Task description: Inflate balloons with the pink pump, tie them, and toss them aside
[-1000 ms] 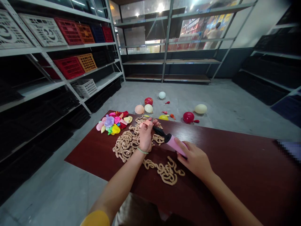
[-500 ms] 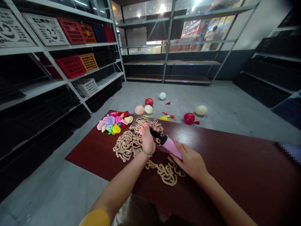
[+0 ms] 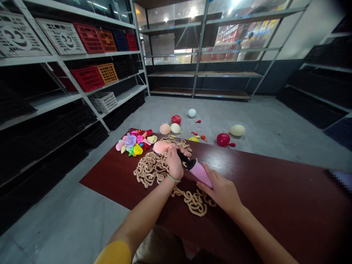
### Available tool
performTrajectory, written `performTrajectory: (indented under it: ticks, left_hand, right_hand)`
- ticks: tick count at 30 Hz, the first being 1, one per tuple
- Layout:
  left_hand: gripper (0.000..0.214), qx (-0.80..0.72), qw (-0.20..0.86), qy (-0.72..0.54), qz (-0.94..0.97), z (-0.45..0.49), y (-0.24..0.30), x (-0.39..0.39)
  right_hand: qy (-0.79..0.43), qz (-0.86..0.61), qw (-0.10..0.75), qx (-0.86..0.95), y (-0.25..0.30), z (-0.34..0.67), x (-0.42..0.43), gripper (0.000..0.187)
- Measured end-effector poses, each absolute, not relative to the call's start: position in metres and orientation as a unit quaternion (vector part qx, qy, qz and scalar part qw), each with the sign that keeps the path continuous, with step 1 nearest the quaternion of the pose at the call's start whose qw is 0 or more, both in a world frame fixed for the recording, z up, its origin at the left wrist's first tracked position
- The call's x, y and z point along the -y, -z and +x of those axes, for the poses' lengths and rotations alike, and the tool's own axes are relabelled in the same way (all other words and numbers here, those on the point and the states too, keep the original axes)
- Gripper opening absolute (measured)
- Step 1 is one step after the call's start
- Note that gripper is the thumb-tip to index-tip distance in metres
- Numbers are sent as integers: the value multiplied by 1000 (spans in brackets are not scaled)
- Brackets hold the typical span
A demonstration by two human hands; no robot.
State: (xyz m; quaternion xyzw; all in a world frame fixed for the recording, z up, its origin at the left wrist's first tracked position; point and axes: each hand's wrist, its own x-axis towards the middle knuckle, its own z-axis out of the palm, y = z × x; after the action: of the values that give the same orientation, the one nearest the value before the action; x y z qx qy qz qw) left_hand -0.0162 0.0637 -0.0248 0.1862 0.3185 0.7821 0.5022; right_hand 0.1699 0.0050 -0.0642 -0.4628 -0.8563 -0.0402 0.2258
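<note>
left hand (image 3: 174, 165): fingers pinched on peach balloon (image 3: 161, 147), rounded, part-inflated
right hand (image 3: 222, 190): gripping pink pump (image 3: 198, 171), smooth plastic, black nozzle

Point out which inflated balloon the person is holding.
The peach balloon, pinched by the left hand on the pink pump's tip; the right hand grips the pump. All other inflated balloons lie on the floor.

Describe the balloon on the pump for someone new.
On the dark red table, beyond the heap of beige curls, the left hand holds it on the pink pump. It is the only puffed-up peach balloon there; the coloured balloons beside it lie flat.
</note>
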Motion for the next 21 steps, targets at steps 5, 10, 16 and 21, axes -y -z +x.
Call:
performTrajectory:
  ticks: [5, 10, 16, 21]
  left_hand:
    - [26, -330, 534, -758, 177, 6, 22, -59]
    - [27, -325, 505, -771, 212, 2, 4, -69]
    - [26, -348, 435, -807, 195, -45, -23, -96]
    - [26, -345, 416, -822, 180, -42, -28, -92]
  right_hand:
    - [21, -496, 234, 836, 64, 169, -4, 68]
    - [11, -488, 262, 832, 65, 177, -6, 59]
    - [35, -507, 239, 828, 65, 190, -11, 56]
    - [44, -521, 241, 818, 62, 190, -6, 58]
